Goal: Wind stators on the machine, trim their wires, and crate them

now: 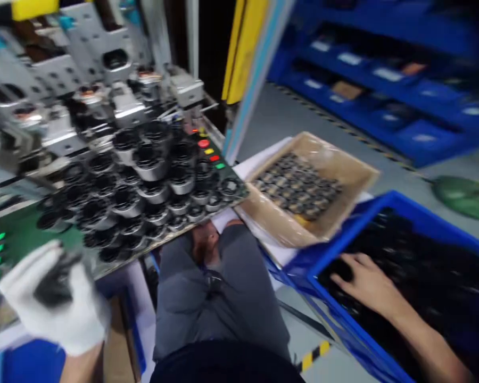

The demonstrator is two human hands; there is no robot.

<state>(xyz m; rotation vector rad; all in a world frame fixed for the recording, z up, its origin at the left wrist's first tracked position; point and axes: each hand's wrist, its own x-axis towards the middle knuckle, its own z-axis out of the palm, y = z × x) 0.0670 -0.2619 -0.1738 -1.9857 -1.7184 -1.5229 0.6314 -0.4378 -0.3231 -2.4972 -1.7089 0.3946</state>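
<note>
My left hand (54, 298), in a white glove, is closed round a dark round part (56, 282) near the front left edge of the machine table. My bare right hand (365, 284) reaches down into a blue crate (335, 234) full of dark parts, fingers curled on one black part (341, 270). Many black and silver round parts (143, 186) stand in rows on the green machine table (19, 234). The whole picture is smeared by motion.
A cardboard box (343, 175) lined with plastic holds several small round parts, between the table and the blue crate. Coloured buttons (207, 150) sit at the table's right corner. Metal fixtures (115, 64) rise behind. Blue shelving (383, 80) stands at the right. My grey-trousered knees (219, 298) are below.
</note>
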